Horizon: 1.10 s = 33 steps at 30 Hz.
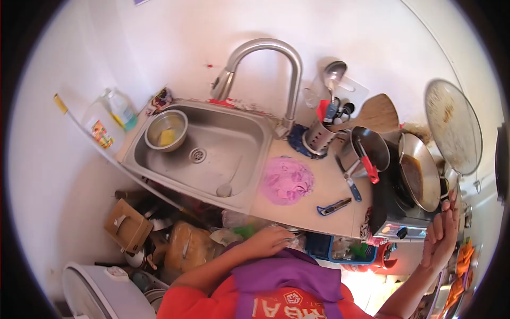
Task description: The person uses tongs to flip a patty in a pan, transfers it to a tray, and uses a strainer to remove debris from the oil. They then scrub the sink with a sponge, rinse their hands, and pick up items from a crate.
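My left hand rests near the front edge of the counter, below the sink, its fingers loosely together and nothing visible in them. At the right, my right hand is raised beside the stove, fingers extended, just below the handle of a wok holding brown liquid. Whether the fingertips touch that handle is unclear. A metal bowl with a yellow sponge sits in the sink's left part. On the counter lie a pink round mat and a blue cutter.
A utensil holder, a wooden spatula and a pot stand between sink and stove. A glass lid leans upright behind the wok. Below the counter are a cardboard box and a blue basket.
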### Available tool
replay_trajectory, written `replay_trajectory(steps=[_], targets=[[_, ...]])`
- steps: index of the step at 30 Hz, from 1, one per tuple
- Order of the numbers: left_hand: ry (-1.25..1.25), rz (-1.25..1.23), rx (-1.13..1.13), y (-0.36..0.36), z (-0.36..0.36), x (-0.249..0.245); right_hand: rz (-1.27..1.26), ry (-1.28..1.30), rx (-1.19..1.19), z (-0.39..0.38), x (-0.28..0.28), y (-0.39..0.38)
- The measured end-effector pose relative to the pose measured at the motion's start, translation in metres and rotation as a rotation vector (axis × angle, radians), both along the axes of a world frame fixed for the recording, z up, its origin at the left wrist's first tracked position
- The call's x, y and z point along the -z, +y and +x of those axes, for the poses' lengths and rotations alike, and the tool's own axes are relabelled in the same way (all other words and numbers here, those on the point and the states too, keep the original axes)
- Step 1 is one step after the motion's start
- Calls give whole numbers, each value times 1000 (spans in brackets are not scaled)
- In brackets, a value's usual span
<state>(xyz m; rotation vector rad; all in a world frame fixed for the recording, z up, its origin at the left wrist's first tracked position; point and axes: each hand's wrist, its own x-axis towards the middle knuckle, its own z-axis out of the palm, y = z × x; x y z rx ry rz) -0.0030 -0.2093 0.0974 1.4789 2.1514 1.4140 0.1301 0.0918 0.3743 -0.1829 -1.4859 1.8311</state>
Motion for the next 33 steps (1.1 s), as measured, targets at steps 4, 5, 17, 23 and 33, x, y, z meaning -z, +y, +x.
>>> replay_trajectory(steps=[4, 5, 17, 23, 33], targets=[[-63, 21, 43, -3, 10, 2, 77, -108, -283, -53, 10, -80], [-101, 21, 51, -4, 12, 1, 125, -181, -374, -66, 17, -99], [-144, -3, -131, -54, 30, -6, 1630, -287, -357, -235, 259, -184], [-230, -14, -206, -63, 41, -2, 1707, -290, -381, -233, 244, -179], [-231, -92, -143, -45, 36, 1, 1708, -133, -346, -228, 243, -164]])
